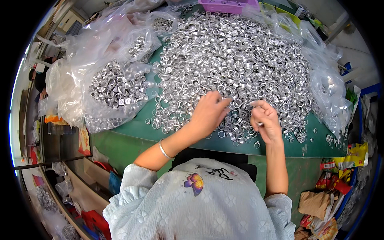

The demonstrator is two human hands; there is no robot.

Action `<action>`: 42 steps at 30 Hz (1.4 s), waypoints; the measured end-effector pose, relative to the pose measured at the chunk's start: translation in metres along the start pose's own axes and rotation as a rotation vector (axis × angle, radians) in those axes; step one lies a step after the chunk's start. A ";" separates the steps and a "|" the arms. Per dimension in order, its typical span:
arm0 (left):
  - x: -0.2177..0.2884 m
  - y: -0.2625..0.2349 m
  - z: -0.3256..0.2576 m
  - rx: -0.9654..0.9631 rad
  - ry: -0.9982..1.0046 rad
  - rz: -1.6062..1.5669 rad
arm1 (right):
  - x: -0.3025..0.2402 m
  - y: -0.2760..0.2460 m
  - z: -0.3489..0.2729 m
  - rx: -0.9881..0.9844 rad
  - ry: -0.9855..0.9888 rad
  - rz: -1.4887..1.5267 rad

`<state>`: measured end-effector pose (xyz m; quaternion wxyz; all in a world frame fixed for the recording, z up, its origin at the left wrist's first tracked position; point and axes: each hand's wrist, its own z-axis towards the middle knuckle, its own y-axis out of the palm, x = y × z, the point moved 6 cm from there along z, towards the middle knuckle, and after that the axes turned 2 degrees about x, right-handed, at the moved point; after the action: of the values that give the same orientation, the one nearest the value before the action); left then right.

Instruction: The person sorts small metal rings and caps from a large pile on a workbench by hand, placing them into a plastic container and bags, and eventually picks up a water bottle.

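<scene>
A wide heap of silver-coloured metal rings (224,52) covers much of the green tabletop (132,130). At the heap's near edge, my left hand (210,113) is over the rings, its fingers bent and drawn together, slightly blurred. Whatever its fingertips may hold is hidden. To its right, my right hand (266,122) is raised just above the rings with its fingers curled in. A small silvery piece, seemingly a ring, shows among those fingers. Between the two hands lie more loose rings (238,120).
Clear plastic bags with rings (116,86) lie on the left of the table. Another clear plastic bag (330,94) is along the right side. A purple basket (228,5) stands at the far edge. Colourful packages (352,156) and a brown paper bag (314,204) are lower right.
</scene>
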<state>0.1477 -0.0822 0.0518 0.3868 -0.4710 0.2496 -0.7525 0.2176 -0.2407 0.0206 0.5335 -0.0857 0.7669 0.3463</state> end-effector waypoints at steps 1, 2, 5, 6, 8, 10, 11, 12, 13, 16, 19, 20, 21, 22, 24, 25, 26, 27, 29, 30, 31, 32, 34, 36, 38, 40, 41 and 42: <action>0.001 0.005 0.001 -0.016 0.014 0.073 | 0.002 0.006 0.002 0.050 0.036 -0.136; 0.000 0.010 0.002 -0.034 0.028 0.145 | 0.000 0.016 0.002 0.066 0.055 -0.144; -0.008 0.017 -0.003 -0.058 0.046 0.217 | -0.004 0.023 0.005 0.135 -0.001 -0.296; -0.007 0.019 -0.011 -0.047 0.071 0.222 | -0.004 0.021 0.006 0.166 -0.036 -0.367; -0.005 0.018 -0.025 -0.006 0.117 0.245 | -0.001 0.016 0.010 0.200 -0.052 -0.484; -0.002 0.018 -0.035 0.000 0.092 0.234 | -0.003 0.015 0.013 0.254 -0.071 -0.647; -0.001 0.018 -0.040 0.004 0.079 0.228 | -0.007 0.019 0.016 0.265 -0.182 -0.788; 0.001 0.020 -0.044 -0.012 0.074 0.197 | -0.011 0.025 0.019 0.274 -0.295 -0.928; 0.003 0.021 -0.048 -0.015 0.066 0.178 | -0.015 0.035 0.022 0.281 -0.409 -1.066; 0.008 0.023 -0.056 -0.027 0.049 0.133 | -0.013 0.060 0.031 0.288 -0.549 -1.416; 0.004 0.031 -0.066 -0.071 -0.001 0.095 | -0.010 0.067 0.036 0.302 -0.509 -1.535; 0.003 0.030 -0.068 -0.072 0.003 0.101 | -0.012 0.065 0.035 0.312 -0.516 -1.547; 0.003 0.029 -0.069 -0.064 -0.004 0.098 | -0.013 0.063 0.033 0.316 -0.520 -1.560; 0.003 0.026 -0.070 -0.056 -0.011 0.095 | -0.015 0.059 0.030 0.320 -0.527 -1.567; 0.002 0.018 -0.072 -0.031 -0.030 0.065 | -0.018 0.055 0.021 0.282 -0.435 -1.619; 0.001 0.012 -0.071 -0.015 -0.044 0.038 | -0.018 0.054 0.016 0.227 -0.415 -1.620; -0.002 0.007 -0.071 0.003 -0.057 0.011 | -0.017 0.055 0.013 0.197 -0.397 -1.636; -0.009 0.001 -0.072 0.043 -0.122 -0.019 | -0.016 0.057 0.008 0.173 -0.379 -1.651; -0.025 -0.010 -0.073 0.127 -0.253 -0.080 | -0.012 0.057 0.007 0.112 -0.370 -1.562; -0.035 -0.017 -0.072 0.093 -0.415 -0.033 | -0.011 0.055 0.008 0.081 -0.379 -1.460; -0.044 -0.025 -0.073 0.125 -0.497 0.004 | -0.010 0.054 0.008 0.050 -0.387 -1.359; -0.049 -0.035 -0.072 0.249 -0.441 0.019 | -0.013 0.055 0.011 0.061 -0.406 -1.068; -0.060 -0.046 -0.068 0.376 -0.378 0.040 | -0.016 0.062 0.014 0.127 -0.389 -0.858; -0.069 -0.048 -0.057 0.374 -0.357 0.049 | -0.019 0.082 0.022 0.106 -0.472 -0.898; -0.071 -0.044 -0.045 0.323 -0.366 0.061 | -0.013 0.098 0.032 0.070 -0.497 -0.970; -0.075 -0.039 -0.041 0.309 -0.354 0.076 | -0.004 0.099 0.041 0.128 -0.593 -1.228; -0.076 -0.038 -0.044 0.295 -0.335 0.079 | -0.002 0.100 0.043 0.170 -0.640 -1.378; -0.076 -0.037 -0.048 0.281 -0.317 0.079 | 0.000 0.100 0.044 0.149 -0.581 -1.406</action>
<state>0.1111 0.0021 0.0192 0.5123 -0.5149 0.0965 -0.6805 0.2006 -0.1393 0.0557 0.8130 -0.4231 0.3819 -0.1189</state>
